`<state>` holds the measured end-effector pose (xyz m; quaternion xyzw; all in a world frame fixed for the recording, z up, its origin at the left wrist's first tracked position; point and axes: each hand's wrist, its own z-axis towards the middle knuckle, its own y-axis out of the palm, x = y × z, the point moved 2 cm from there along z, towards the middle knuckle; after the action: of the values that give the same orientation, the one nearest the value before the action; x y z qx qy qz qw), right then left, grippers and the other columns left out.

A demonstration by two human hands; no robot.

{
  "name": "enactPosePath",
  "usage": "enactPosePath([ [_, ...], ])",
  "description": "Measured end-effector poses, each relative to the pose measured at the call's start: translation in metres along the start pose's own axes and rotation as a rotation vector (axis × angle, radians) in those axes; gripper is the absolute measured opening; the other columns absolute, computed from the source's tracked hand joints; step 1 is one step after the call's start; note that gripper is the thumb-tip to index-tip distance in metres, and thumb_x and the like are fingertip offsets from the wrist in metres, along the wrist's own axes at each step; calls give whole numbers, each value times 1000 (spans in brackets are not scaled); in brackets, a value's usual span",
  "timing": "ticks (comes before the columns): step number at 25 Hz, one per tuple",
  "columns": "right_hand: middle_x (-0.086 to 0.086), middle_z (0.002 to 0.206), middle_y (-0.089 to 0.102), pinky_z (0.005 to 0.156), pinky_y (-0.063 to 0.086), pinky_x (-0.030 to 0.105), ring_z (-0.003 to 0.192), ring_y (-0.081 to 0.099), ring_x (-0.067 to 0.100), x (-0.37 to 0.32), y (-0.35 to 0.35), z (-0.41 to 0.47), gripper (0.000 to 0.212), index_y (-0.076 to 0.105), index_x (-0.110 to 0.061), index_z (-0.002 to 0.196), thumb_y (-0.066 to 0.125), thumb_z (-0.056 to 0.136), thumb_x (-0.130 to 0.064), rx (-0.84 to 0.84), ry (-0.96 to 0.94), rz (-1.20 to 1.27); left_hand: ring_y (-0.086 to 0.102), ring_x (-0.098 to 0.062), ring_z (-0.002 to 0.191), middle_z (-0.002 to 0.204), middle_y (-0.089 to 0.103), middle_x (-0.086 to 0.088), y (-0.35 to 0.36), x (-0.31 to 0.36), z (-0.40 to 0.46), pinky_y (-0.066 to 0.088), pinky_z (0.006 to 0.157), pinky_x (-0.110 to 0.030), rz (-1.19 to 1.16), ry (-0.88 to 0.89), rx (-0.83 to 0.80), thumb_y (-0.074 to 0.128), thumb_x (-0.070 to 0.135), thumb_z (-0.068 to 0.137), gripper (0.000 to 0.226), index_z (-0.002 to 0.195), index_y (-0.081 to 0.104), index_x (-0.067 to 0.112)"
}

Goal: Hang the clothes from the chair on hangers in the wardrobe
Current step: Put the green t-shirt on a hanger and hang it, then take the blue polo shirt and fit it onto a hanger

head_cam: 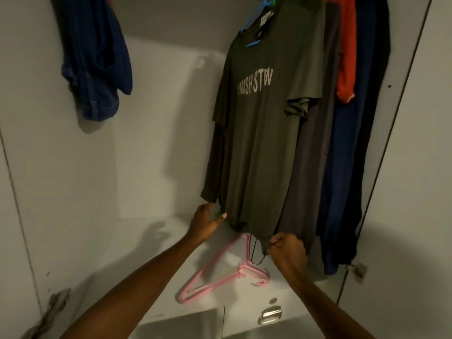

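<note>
An olive green T-shirt with pale lettering hangs on a blue hanger inside the white wardrobe. My right hand grips the shirt's bottom hem at its right corner, fingers curled. My left hand reaches to the hem's left corner, thumb and fingers at the fabric edge, and something small and green shows at its fingertips. Pink hangers lie on the wardrobe floor below the shirt.
Behind the green shirt hang a grey garment, an orange one, a blue one and a black one. Dark blue jeans hang at upper left. A drawer front with a metal handle lies below the shelf.
</note>
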<state>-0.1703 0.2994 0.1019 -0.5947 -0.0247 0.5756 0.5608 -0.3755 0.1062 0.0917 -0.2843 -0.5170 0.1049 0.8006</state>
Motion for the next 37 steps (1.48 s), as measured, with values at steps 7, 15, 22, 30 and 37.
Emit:
enactPosePath([
  [7, 3, 118, 68, 85, 54, 37, 105, 68, 26, 5, 55, -71, 46, 63, -17, 126, 75, 89, -41, -22, -380, -183, 30, -32, 150, 164, 26, -12, -4, -43, -120, 32, 118, -49, 505, 50, -65, 57, 50, 98, 75, 158, 28, 16],
  [15, 14, 142, 56, 107, 45, 47, 131, 52, 34, 33, 90, -133, 61, 53, -10, 139, 69, 91, -44, -165, -583, -226, 27, -33, 150, 165, 24, -13, -42, -68, -270, 28, 119, -47, 613, -179, 6, 60, 53, 95, 81, 159, 26, 17],
  [22, 18, 137, 56, 100, 48, 47, 123, 54, 37, 65, 73, -240, 58, 56, -5, 134, 72, 88, -35, -299, -735, -211, 30, -32, 149, 163, 29, -14, -30, -62, -414, 31, 118, -48, 608, -345, 80, 62, 53, 94, 81, 157, 29, 14],
  [30, 21, 145, 51, 109, 44, 47, 132, 50, 39, 56, 82, -346, 58, 53, -5, 140, 63, 97, -42, -374, -916, -174, 29, -33, 150, 163, 30, -15, -56, -74, -573, 31, 118, -49, 651, -487, 144, 60, 57, 93, 82, 157, 30, 15],
  [37, 13, 140, 54, 107, 45, 42, 128, 52, 31, 0, 95, -492, 55, 53, -10, 140, 52, 100, -48, -490, -1206, -45, 35, -30, 147, 158, 39, -10, -112, -93, -722, 32, 118, -47, 781, -554, 147, 54, 61, 91, 82, 155, 33, 16],
])
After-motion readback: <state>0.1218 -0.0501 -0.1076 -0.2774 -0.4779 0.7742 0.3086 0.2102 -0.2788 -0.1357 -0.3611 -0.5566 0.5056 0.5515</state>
